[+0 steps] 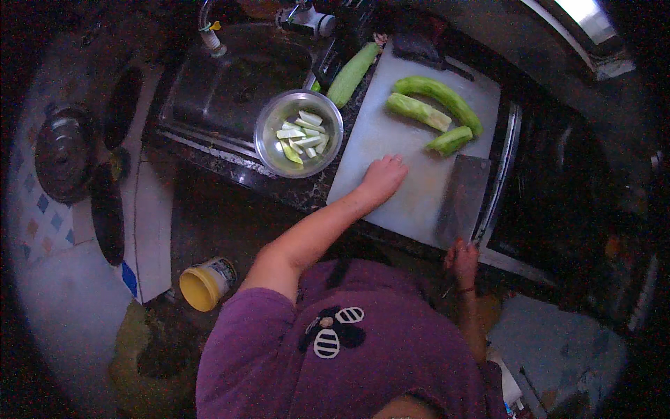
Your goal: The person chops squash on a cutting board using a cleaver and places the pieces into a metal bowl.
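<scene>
My left hand [386,175] rests on a white cutting board [366,136], its fingers bent and their undersides hidden. No item shows in it. At the board's near right corner, my right hand [462,257] grips the handle end of a cleaver [466,196]. Its broad blade lies along the board's right side. Beyond the blade is a short piece of peeled green gourd [450,140]. A longer pale piece [419,112] and a curved green length [445,94] lie farther back. Left of the board, a steel bowl [264,144] holds several pale cut pieces [303,137].
A whole light-green gourd [353,76] lies between the sink [241,78] and the board. A dark-handled knife [458,68] is at the board's far edge. A stove-like black surface [555,173] borders the right. A yellow-lined tub [201,288] sits lower left, below counter level.
</scene>
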